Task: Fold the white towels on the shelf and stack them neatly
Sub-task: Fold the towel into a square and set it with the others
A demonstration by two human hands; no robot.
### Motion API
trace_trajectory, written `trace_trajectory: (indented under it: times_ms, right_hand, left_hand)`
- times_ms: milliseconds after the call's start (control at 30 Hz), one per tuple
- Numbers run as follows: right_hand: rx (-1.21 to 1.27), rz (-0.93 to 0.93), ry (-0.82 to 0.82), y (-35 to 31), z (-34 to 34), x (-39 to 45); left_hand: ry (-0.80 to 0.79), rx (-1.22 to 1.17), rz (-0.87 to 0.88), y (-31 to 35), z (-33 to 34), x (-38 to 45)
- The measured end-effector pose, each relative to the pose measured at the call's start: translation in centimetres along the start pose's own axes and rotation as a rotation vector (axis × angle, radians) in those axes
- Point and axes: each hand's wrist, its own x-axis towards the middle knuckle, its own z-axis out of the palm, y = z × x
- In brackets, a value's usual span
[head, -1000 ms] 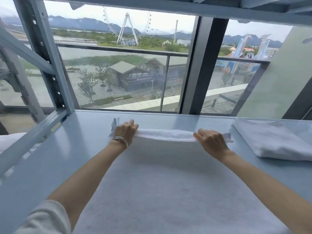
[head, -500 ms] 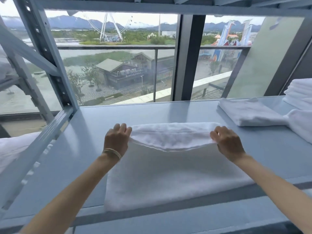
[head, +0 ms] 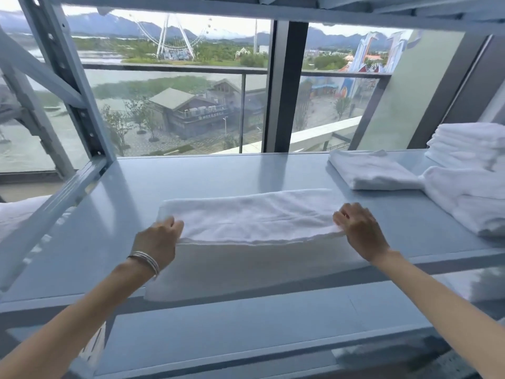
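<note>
At mid-frame on the shelf (head: pixel 114 214), the soft, light, limp towel (head: pixel 246 214) lies half folded, its doubled edge pinched at both ends by the left hand (head: pixel 159 239) and right hand (head: pixel 360 231), fingers clamped on the corners, likely the best hold.

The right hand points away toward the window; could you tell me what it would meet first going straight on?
Probably only bare shelf: the right hand points past the folded towel, which seems to lie rightward, though depth is unclear.
</note>
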Motion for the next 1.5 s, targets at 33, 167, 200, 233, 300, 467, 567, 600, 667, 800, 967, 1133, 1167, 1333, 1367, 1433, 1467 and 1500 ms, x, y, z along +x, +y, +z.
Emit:
trace_trajectory:
  times_ms: [33,167,200,233,300,467,567,600,667,800,967,1133,1167,1333,1367,1433,1467,1500]
  right_hand:
    - [-0.005,-0.019,-0.056,0.0,0.6,-1.5]
    - [0.015,0.065,-0.243,-0.4,1.0,-3.8]
    - [0.010,0.075,-0.241,-0.4,0.4,-3.4]
    - [0.014,0.080,-0.217,-0.2,-0.2,-2.9]
    - [0.018,0.082,-0.171,0.2,-0.9,-2.4]
    - [-0.021,0.118,-0.402,0.3,-0.5,-3.7]
    - [0.044,0.203,-0.456,0.4,-0.1,-4.3]
    - [0.004,0.203,-0.459,0.2,-0.3,-4.2]
    - [-0.041,0.159,-0.400,-0.1,-0.3,-4.2]
    - [-0.113,0.137,-0.305,0.0,0.0,-4.6]
    - [-0.171,0.122,-0.157,0.4,-0.9,-4.2]
    - [-0.069,0.085,-0.353,0.6,-0.5,-5.4]
    - [-0.063,0.079,-0.427,0.5,-0.9,-5.3]
    - [-0.136,0.032,-0.914,-1.1,-4.4,-2.4]
    - [-0.094,0.039,-0.987,-1.7,-4.9,-1.3]
    - [0.070,0.041,-1.027,-3.2,-5.9,0.8]
    - [0.153,0.015,-0.989,-4.2,-6.0,1.8]
    - [0.230,-0.012,-0.942,-5.3,-5.8,2.6]
  left_hand:
    - [-0.106,0.041,0.019,1.0,0.6,-1.3]
    - [-0.269,0.103,-0.028,3.1,2.6,-3.2]
    - [-0.255,0.130,-0.029,3.1,2.3,-3.1]
    - [-0.240,0.158,-0.035,3.2,1.7,-3.0]
    - [-0.185,0.160,-0.073,2.9,1.2,-3.1]
    - [-0.330,0.142,0.054,2.8,1.7,-4.3]
    - [-0.400,0.163,0.099,2.7,1.5,-3.9]
    - [-0.400,0.193,0.101,3.0,1.2,-3.9]
    - [-0.337,0.267,0.118,3.8,1.1,-3.9]
    - [-0.199,0.291,0.094,3.8,1.3,-4.5]
    - [-0.031,0.181,0.030,2.8,-0.5,-4.1]
    - [-0.386,0.269,0.126,3.1,-0.1,-4.8]
    - [-0.461,0.237,0.136,3.0,0.2,-5.0]
    - [-0.808,0.223,0.142,3.2,-1.0,-2.9]
    - [-0.915,0.186,0.139,3.4,-1.8,-2.0]
    - [-1.033,0.100,0.132,3.9,-3.1,-0.1]
    - [-0.983,0.080,0.149,4.3,-3.4,0.8]
    - [-0.863,0.085,0.174,4.9,-3.4,1.5]
